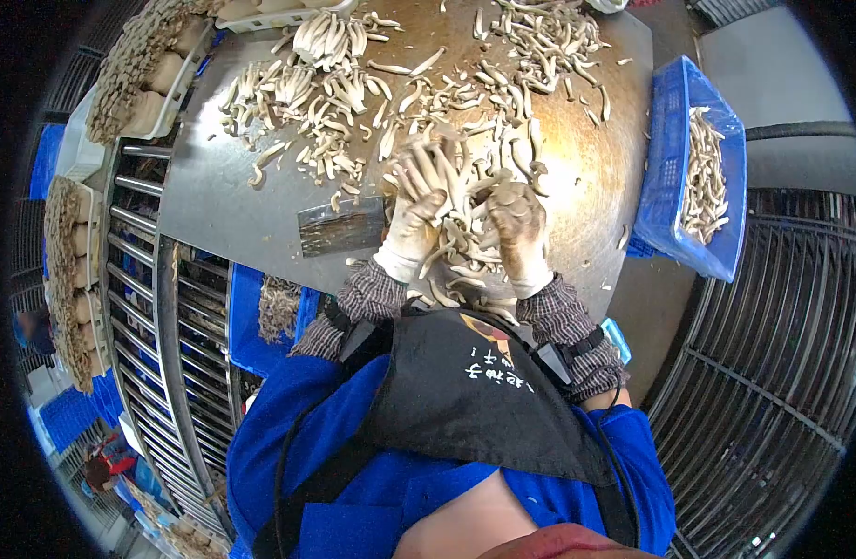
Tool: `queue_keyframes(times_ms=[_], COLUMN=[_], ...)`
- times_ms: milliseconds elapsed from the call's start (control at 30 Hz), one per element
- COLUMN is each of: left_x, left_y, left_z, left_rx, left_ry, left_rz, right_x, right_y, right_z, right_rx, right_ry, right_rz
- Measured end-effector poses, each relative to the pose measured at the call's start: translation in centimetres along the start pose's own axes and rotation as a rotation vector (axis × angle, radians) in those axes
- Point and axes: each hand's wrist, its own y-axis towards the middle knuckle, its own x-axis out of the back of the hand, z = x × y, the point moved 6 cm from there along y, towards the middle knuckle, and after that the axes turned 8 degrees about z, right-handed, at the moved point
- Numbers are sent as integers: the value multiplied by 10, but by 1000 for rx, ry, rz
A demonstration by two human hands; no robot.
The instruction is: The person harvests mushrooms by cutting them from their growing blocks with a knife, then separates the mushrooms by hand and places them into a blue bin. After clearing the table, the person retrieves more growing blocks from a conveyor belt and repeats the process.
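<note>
Lying between left hand [417, 205] and right hand [518, 224] are mushrooms [461, 238].

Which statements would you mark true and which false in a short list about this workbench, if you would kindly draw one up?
1. Loose mushrooms are spread over the metal table. True.
2. The person's apron is plain white. False: the apron is black, with light lettering.
3. The left hand and the right hand both wear gloves. True.
4. The dark rectangular panel lies to the right of the right hand. False: it lies to the left of the left hand.
5. The blue crate beside the table's right edge has mushrooms in it. True.
</note>
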Motion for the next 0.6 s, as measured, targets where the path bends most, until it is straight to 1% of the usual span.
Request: queue_keyframes(times_ms=[33, 67, 133, 167, 200, 233, 267, 300, 333, 367, 400, 433, 467, 500, 533, 567, 600], left_x=[27, 26, 22, 19, 15, 11, 20, 32, 37, 30, 23, 18, 20, 27, 37, 38, 32], left_y=[4, 6, 6, 4, 3, 2, 0, -2, -3, -4, -4, -4, -5, -5, -3, -2, -3], left_z=[9, 9, 13, 13, 14, 15, 17, 19, 24, 22, 20, 16, 16, 18, 22, 22, 21], left_rx=[88, 77, 84, 89, 94, 98, 149, 198, 236, 275, 200, 124, 148, 147, 165, 183, 178], left_ry=[-9, 30, 81, 83, 85, 87, 2, -83, -131, -178, -234, -290, -313, -314, -237, -160, -135], left_rz=[17, 45, 134, 153, 172, 190, 144, 98, 133, 166, 145, 125, 68, 67, 63, 60, 58], right_x=[1, 6, 8, 8, 5, 4, 3, 14, 20, 5, 12, 16, 14, 14, 10, 13, 14], right_y=[1, 1, 10, 10, 7, 10, 12, 17, 17, 9, 13, 15, 16, 16, 16, 23, 23], right_z=[-3, -10, -9, -5, 4, 10, 17, 10, 17, 25, 17, 12, 12, 12, 11, 7, -11], right_rx=[1, -76, 97, 96, 69, 3, -62, -58, 293, 650, 582, 583, 567, 550, 550, 211, -119], right_ry=[0, 15, -110, -109, -341, -289, -235, -236, -735, -1227, -1196, -1195, -1196, -1197, -1197, -666, -128], right_rz=[0, -51, -48, -51, -75, -99, -126, -128, -57, 26, 33, 36, 42, 48, 49, -5, -57])
